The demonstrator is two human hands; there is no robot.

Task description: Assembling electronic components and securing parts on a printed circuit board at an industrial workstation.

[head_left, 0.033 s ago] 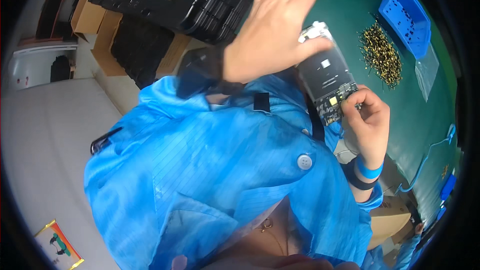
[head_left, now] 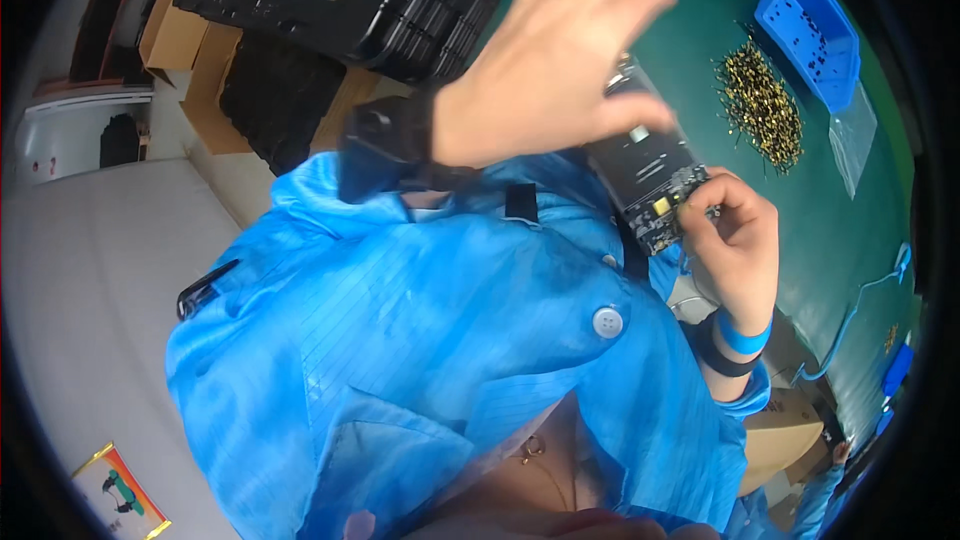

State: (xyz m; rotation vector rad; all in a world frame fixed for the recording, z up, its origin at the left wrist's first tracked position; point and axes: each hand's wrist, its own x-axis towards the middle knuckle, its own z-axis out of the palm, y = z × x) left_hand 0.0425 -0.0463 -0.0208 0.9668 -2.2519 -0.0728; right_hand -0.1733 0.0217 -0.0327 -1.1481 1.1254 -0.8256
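A long, flat circuit board (head_left: 645, 175) hangs at a slant in front of my chest. Its middle is a dark panel with a small white square, and small parts and a yellowish square crowd its lower end. My right hand (head_left: 738, 230) is closed in a pinch at that lower right edge; whether the fingertips also hold a small part is hidden. Over the upper end hovers my left hand (head_left: 560, 65), fingers stretched and apart, blurred by motion. Its thumb crosses in front of the board, covering part of the top; I cannot tell whether it touches.
A pile of small gold-and-black pieces (head_left: 760, 105) lies on the green mat (head_left: 830, 230), beside a blue bin (head_left: 808, 35) holding small dark bits. A clear plastic bag (head_left: 852, 145) sits there too. Stacked black trays (head_left: 410, 10) bearing boards stand far left, above a cardboard box (head_left: 212, 90).
My left hand has shifted slightly right and lower over the board, covering more of its pale upper end. My right hand keeps its pinch in nearly the same place.
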